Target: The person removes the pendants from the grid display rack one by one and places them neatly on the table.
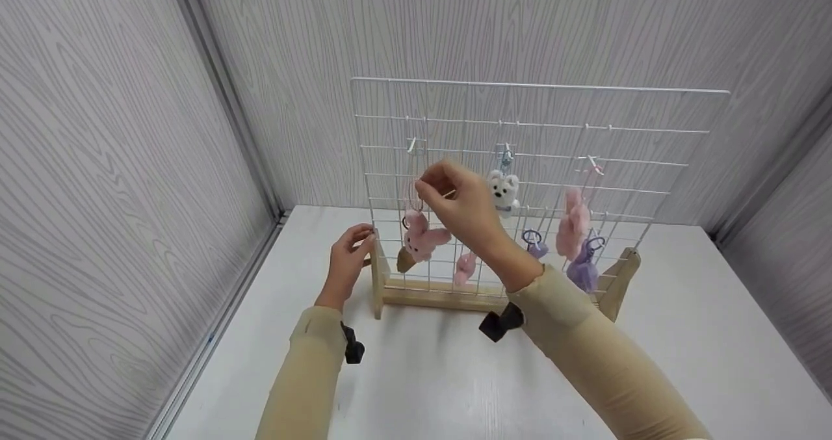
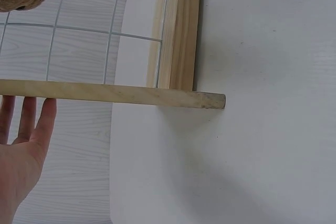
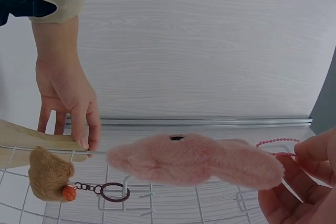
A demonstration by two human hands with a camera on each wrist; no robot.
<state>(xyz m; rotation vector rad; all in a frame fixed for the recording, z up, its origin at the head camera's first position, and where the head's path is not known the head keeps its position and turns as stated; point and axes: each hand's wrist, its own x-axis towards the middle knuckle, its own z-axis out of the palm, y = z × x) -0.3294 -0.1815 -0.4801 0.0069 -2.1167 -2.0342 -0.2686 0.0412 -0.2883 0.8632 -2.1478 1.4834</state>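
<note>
My right hand [image 1: 458,199] pinches the pink bead chain [image 3: 278,141] of a pink plush bunny keychain [image 1: 426,240] between thumb and fingertips. The bunny hangs below that hand, in front of the white wire grid rack [image 1: 539,88], close under its upper left hook [image 1: 412,145]. Seen from the right wrist, the bunny [image 3: 194,160] stretches sideways beside the hand. My left hand [image 1: 348,258] is at the rack's left wooden side post [image 2: 131,94], with nearly straight fingertips [image 2: 47,106] touching its outer side. A brown plush keychain [image 3: 50,174] with an orange bell hangs behind the bunny.
A white plush bear [image 1: 504,192] hangs at upper middle and another pink plush [image 1: 573,225] at upper right. Lower hooks hold a small pink plush [image 1: 465,268] and purple plushes [image 1: 583,274]. The rack's wooden base [image 1: 442,297] stands on a white table [image 1: 429,375] between grey wood-grain walls.
</note>
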